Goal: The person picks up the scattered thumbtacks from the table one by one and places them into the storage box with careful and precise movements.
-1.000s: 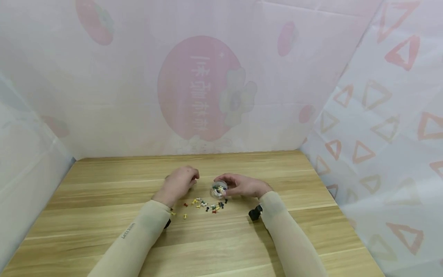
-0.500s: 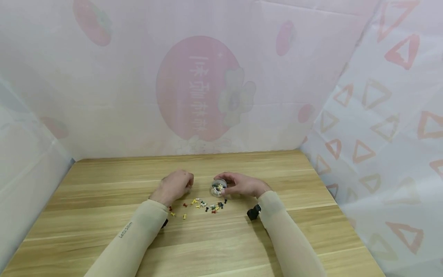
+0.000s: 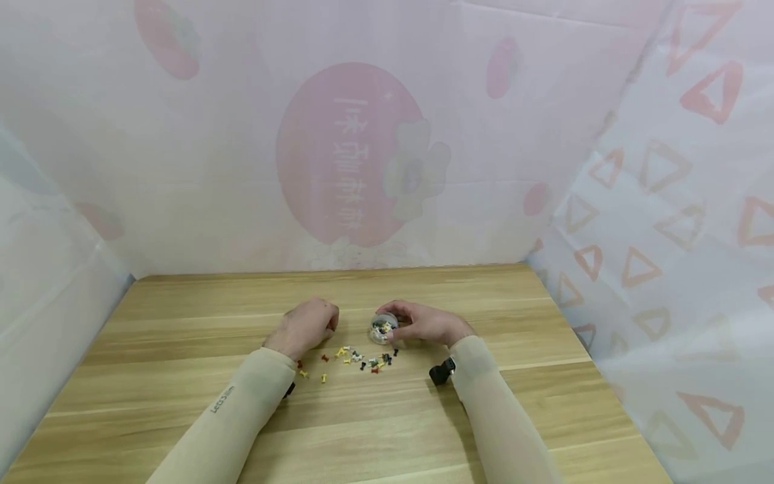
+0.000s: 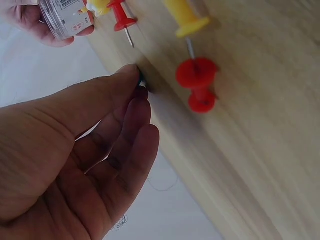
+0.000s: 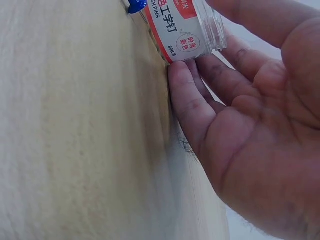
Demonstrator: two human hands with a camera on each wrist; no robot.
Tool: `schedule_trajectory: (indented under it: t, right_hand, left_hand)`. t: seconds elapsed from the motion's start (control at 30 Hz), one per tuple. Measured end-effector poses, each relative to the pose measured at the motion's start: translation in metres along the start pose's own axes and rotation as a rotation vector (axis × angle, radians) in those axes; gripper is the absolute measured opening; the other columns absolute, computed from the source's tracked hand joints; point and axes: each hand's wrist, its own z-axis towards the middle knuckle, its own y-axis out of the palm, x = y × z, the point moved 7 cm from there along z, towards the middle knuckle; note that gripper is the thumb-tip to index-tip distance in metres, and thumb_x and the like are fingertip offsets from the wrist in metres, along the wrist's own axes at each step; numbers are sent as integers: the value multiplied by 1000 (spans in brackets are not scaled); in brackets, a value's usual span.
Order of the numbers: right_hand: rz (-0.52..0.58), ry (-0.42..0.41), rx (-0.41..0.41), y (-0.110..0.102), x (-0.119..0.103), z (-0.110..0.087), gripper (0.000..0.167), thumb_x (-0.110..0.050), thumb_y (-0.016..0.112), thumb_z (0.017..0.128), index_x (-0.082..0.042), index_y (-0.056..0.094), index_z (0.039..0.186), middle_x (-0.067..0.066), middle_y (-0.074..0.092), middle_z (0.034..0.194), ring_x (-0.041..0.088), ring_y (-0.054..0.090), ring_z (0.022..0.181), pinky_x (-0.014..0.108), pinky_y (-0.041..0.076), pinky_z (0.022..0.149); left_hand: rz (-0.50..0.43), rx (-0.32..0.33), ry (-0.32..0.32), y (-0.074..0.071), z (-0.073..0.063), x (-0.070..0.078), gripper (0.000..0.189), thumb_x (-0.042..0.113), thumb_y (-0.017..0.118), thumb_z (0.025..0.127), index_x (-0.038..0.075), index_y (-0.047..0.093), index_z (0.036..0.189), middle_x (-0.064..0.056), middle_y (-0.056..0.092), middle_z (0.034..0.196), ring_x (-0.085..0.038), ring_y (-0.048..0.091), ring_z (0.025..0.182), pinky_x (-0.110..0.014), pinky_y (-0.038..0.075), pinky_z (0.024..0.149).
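The table has a wooden top, light brown, with its grain running mostly from left to right. Around its middle are scattered push pins, coloured red, yellow, white, green and dark. One yellow pin lies nearest. Just beyond the right-hand pins, a clear jar seems to stand on the wood.

We locate the jar on the table, inside the fingers of the right hand. Pins lie in the jar. To its left, apart, is the left hand, with a mostly hidden pin between thumb and fingertip. Loose pins lie on the table before both. Behind the table we find the back wall.
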Motion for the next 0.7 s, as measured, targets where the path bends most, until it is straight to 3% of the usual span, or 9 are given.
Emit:
schedule_trajectory:
  t: [0.3,0.5,0.7]
  right_hand:
    - [18,0,0,1,-1,-2,61,-15,76,116,-16,52,171,11,61,172,27,56,159,48,45,135]
    - [20,2,-2,2,-4,-4,61,-15,77,115,-16,52,171,11,60,173,28,57,158,51,44,136]
    - [5,3,3,2,-6,-4,62,-17,78,115,-16,52,172,11,58,176,30,54,162,54,42,139]
  left_hand:
    - [-12,10,11,-6,0,8,11,2,84,106,8,79,100,-4,78,97,-18,65,87,-39,61,84]
    - [-50,27,12,-8,0,20,5,3,82,108,8,82,109,-7,83,107,-21,74,98,-44,66,94]
    - [-103,66,27,-13,2,34,7,2,79,109,7,83,111,-9,84,110,-22,77,100,-45,67,95]
